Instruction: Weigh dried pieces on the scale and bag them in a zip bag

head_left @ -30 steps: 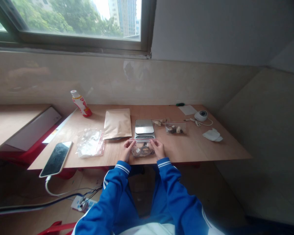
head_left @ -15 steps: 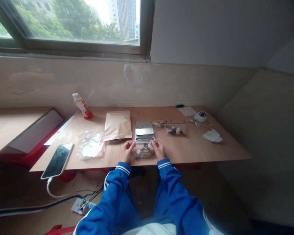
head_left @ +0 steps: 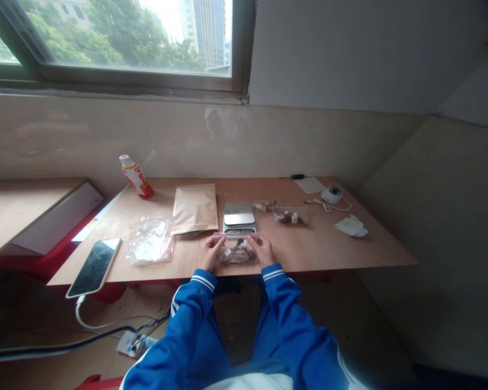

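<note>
A clear zip bag (head_left: 236, 253) with a red-lined top and brownish dried pieces inside is between my two hands, near the table's front edge. My left hand (head_left: 212, 253) pinches its left upper edge. On the opposite side my right hand (head_left: 262, 250) is closed on the bag's upper right part. Just behind the bag stands a small digital scale (head_left: 239, 215) with a bare metal plate. To the right of the scale lie two more filled zip bags, one farther back (head_left: 265, 205) and one nearer (head_left: 291, 215).
A brown paper pouch (head_left: 194, 209) and a stack of clear bags (head_left: 150, 241) lie left of the scale. A phone (head_left: 94, 267) overhangs the front left edge. A bottle (head_left: 136, 176) stands behind; a white camera (head_left: 332, 194) and crumpled tissue (head_left: 352, 226) are at right.
My right hand's fingertips have slid slightly left along the bag's top. The pieces and small white label inside have shifted a little; my left hand has hardly moved.
</note>
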{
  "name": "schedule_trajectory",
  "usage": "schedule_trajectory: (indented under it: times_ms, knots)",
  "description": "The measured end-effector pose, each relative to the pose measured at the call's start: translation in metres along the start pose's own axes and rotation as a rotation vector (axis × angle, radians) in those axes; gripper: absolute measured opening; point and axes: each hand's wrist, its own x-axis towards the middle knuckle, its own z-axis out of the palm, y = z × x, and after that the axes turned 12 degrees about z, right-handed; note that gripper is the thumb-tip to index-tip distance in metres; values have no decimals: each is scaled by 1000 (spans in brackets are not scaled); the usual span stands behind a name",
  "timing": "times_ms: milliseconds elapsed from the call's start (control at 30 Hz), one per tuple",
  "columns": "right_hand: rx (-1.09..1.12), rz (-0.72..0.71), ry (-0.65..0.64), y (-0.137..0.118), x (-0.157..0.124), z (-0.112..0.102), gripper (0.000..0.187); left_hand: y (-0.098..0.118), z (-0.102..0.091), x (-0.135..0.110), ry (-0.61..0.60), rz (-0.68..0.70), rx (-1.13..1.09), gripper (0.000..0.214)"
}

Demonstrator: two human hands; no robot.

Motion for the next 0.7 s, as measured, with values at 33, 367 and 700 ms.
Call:
schedule_trajectory:
  times_ms: [33,367,700]
  knots:
    - [12,3,-4,2,1,-1,34,0,0,0,3,0,1,32]
    - [-15,-46,-5,9,5,-6,29,1,0,-2,-7,-18,9,33]
    - [73,60,-56,8,4,1,36,2,3,-1,7,-47,-24,33]
